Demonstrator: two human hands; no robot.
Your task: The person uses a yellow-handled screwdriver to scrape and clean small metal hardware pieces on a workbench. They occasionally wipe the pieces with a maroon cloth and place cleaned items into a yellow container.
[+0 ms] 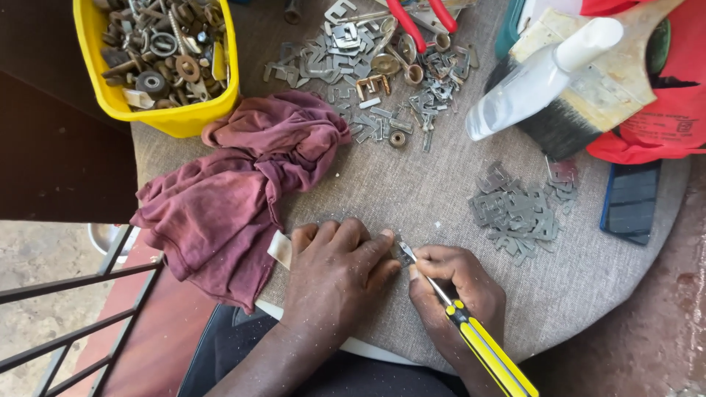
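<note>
at six o'clock, left hand [337,259] lies flat on a hidden piece; right hand [457,285] pinches screwdriver [471,331], whose tip may slip into fingers [382,248].

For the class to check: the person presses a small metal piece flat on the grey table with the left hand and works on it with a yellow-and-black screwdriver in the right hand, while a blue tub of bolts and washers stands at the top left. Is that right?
Not quite. The tub of bolts and washers is yellow, not blue, as the head view shows. The rest holds: the left hand presses down on the grey table, and the right hand holds the yellow-and-black screwdriver.
</note>
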